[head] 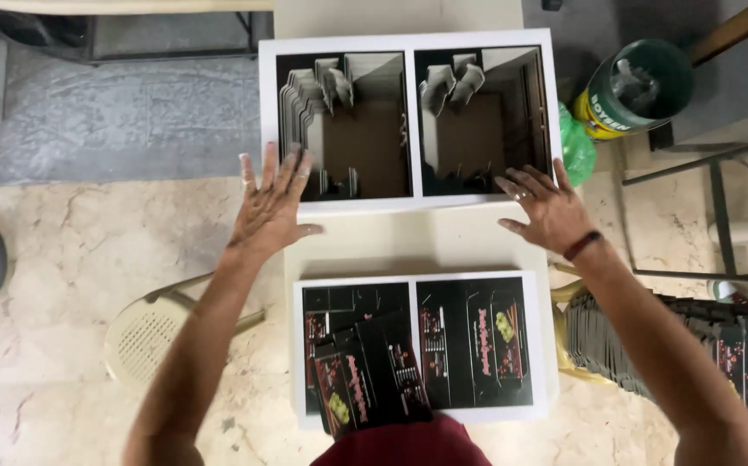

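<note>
My left hand (270, 207) lies flat with fingers spread on the near left corner of a large white sheet (408, 39) that carries two dark die-cut carton shapes with brown cardboard showing inside. My right hand (546, 211), a dark band at its wrist, rests open on the sheet's near right corner. The sheet lies on a pale narrow table (391, 242). Closer to me, a stack of white-edged printed sheets (542, 345) shows black carton layouts with red and yellow graphics. A few loose black flattened cartons (365, 380) lie on its left half.
A tall pile of black flattened cartons (693, 345) stands at the right. A green cylindrical can (641, 86) and a green bag (577, 151) sit right of the table. A cream plastic chair (145, 332) stands at the lower left on the marble floor. A metal frame (719, 216) stands at far right.
</note>
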